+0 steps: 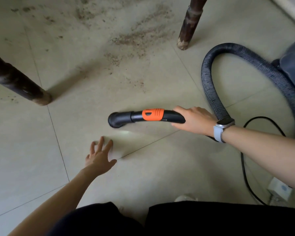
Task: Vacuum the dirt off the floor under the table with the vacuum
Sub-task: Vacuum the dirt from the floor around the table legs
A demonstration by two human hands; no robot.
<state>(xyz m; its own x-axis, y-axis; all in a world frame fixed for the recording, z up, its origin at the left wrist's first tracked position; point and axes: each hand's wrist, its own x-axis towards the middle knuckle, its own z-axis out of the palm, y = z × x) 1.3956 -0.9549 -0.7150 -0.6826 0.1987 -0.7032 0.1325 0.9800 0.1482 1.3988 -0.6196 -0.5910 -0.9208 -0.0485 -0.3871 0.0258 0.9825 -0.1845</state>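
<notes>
Dark trousers (211, 220) below orange-banded vacuum nozzle (140, 116)

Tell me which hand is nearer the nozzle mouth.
Left. The left hand is spread just below the nozzle mouth; the right hand grips the handle at the far end.

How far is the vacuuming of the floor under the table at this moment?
Done: the right hand grips the vacuum nozzle, whose mouth is down on a bare tile. In hand: reaching the dirt between the table legs. Left: all visible dirt. The left hand is open over the floor.
</notes>
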